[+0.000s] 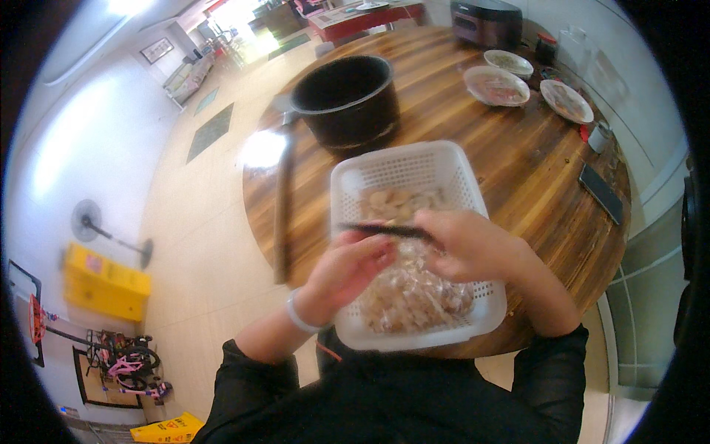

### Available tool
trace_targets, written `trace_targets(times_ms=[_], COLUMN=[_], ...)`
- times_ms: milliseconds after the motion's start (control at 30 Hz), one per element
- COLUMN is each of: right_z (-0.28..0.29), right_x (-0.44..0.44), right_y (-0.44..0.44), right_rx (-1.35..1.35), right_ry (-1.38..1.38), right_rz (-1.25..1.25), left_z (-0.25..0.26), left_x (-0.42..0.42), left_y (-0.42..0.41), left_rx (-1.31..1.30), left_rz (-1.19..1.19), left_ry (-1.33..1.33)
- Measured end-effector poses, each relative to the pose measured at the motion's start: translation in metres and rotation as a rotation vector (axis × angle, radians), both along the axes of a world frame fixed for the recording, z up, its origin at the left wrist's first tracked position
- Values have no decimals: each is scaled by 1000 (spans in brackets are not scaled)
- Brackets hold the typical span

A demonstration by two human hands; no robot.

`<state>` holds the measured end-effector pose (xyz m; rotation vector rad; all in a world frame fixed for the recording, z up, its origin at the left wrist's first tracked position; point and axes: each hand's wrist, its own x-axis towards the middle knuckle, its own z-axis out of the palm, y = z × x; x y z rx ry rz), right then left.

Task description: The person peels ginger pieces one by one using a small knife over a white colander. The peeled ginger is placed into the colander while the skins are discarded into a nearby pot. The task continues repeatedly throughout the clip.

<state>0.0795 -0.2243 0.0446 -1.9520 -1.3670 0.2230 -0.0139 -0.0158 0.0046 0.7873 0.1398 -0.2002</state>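
Note:
My right hand (471, 247) grips a thin dark tool, seemingly a small knife (388, 228), which points left across the fingers of my other hand. Blurred and curled, my left hand (358, 263) is close under the tool; whether a small piece is pinched in it cannot be made out. Both hands are above a white perforated plastic basket (407, 161) at the table's near edge. Pale brown pieces of food (388, 202) lie loose in its far half. In the near half is a clear plastic bag (413, 305) of similar small pieces.
A deep black pot (349, 111) stands beyond the basket on the round wooden table (444, 127). Left of it lies a long wooden handle (282, 216). Covered dishes (496, 87), a grey can (599, 137) and a phone (602, 192) are at the right; a brown appliance (487, 25) stands behind.

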Motion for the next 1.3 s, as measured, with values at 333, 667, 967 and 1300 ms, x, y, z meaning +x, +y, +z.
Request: trace_targets(times_ms=[333, 667, 967, 1300], right_z=[-18, -24, -14, -5], right_x=[8, 5, -3, 12], right_y=[10, 13, 6, 4], right_rx=[60, 85, -175, -23], right_ry=[-87, -109, -101, 201], right_rz=[-38, 55, 253, -72], left_z=[9, -2, -9, -3], left_x=[-2, 2, 8, 7], left_y=[-7, -1, 12, 5], left_rx=[108, -82, -120, -101], left_rz=[-15, -15, 28, -108], left_ry=[61, 59, 147, 33])
